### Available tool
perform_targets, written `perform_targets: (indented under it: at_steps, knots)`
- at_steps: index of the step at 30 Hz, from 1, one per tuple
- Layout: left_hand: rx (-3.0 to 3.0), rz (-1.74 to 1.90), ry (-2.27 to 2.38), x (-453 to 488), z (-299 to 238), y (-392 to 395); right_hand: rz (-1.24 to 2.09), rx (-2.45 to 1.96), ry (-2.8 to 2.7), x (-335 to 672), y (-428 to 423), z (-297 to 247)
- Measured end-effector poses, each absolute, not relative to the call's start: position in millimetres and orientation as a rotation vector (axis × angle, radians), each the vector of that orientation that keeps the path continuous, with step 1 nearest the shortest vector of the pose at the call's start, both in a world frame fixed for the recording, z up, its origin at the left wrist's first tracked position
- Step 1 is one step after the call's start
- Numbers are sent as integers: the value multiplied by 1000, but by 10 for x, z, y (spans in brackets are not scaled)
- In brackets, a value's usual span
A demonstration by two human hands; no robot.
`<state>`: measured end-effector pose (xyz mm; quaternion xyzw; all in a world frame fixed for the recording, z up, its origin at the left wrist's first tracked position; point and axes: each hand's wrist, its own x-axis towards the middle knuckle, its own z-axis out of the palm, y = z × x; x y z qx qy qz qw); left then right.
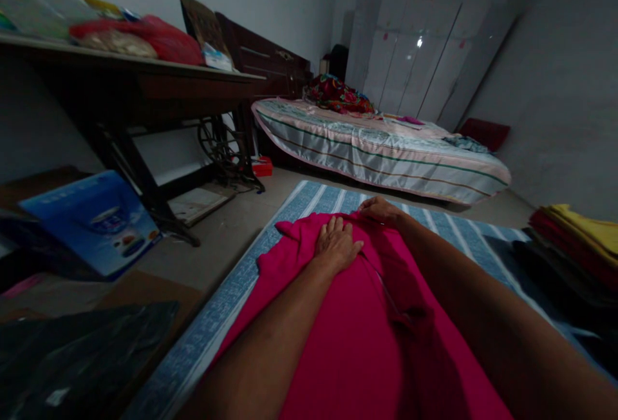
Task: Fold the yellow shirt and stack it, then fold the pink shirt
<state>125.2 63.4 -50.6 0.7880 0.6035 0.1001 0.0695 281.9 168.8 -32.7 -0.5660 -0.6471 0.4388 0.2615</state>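
A bright pink garment (pixel 347 336), its exact kind unclear, lies spread over a blue and white striped cloth (pixel 458 230). My left hand (pixel 337 243) rests flat on its far part, fingers stretched out and slightly apart. At the garment's far edge my right hand (pixel 379 209) has its fingers bent together, pinching the pink fabric. A folded-over strip of the same cloth runs from near the right hand down the right side, partly in the shadow of my arm.
Folded clothes (pixel 579 239) are stacked at right. A sewing machine table (pixel 193 82) with bags on top stands at left, above a blue box (pixel 96 223). Dark plastic (pixel 87 349) lies at lower left. Behind are a bed (pixel 376 143) and a white wardrobe (pixel 410 53).
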Motion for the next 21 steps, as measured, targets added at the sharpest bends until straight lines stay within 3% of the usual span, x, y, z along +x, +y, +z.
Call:
perform_targets:
  at_steps: [9,21]
  knots:
    - [2395,308,1854,1219,-480,672,1317,-1564,-1707,2778,1669,-360]
    - [2322,268,1951,1108,-453,730,1075,-1738,-1612,2864,1746,-412]
